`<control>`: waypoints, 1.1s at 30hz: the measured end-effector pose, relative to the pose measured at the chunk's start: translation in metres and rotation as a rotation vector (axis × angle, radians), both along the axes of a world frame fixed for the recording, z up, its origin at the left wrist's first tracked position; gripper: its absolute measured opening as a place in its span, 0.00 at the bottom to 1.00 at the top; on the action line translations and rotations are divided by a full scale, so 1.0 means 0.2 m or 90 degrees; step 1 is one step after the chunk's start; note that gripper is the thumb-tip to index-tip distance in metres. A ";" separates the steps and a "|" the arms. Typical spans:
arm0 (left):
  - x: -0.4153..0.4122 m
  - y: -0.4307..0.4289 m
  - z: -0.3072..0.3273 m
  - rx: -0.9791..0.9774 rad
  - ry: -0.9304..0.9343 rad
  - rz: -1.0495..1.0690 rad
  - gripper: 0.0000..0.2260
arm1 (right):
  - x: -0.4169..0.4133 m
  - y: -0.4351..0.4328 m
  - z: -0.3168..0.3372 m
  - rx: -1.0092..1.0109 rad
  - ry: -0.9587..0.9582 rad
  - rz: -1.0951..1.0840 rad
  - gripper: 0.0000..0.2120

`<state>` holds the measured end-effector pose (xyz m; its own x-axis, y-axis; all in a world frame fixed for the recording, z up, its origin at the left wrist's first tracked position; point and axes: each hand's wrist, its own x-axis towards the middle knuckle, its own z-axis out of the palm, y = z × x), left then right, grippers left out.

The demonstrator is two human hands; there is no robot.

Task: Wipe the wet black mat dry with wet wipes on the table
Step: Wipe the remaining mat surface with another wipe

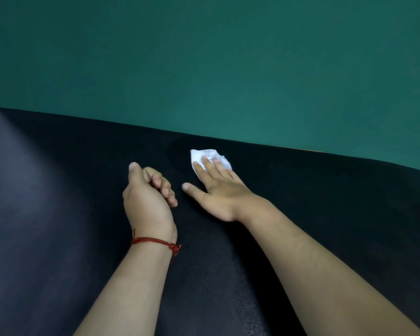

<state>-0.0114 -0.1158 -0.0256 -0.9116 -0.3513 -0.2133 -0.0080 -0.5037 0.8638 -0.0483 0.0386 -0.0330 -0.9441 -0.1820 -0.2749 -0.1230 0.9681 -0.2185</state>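
black mat (58, 214), right hand (218, 192) pressing wipe (204, 155), left hand (147, 197) loosely curled

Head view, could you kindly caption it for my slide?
Right hand presses white wipe on black mat; left hand idle alongside.

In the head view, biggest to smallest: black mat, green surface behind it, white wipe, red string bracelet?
1. Black mat and green surface: both fill much of the view, too alike to rank.
2. White wipe, partly under the right hand.
3. Red string bracelet, thin, though nearer the camera.
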 end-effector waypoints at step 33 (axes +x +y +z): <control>-0.03 -0.10 0.01 0.070 -0.031 0.085 0.23 | 0.27 0.00 -0.01 0.027 0.024 -0.066 0.40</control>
<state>-0.0177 -0.1367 -0.0240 -0.8461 -0.4404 -0.3003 0.0246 -0.5950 0.8033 0.0052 0.0379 -0.0360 -0.9672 -0.0715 -0.2437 -0.0289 0.9843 -0.1739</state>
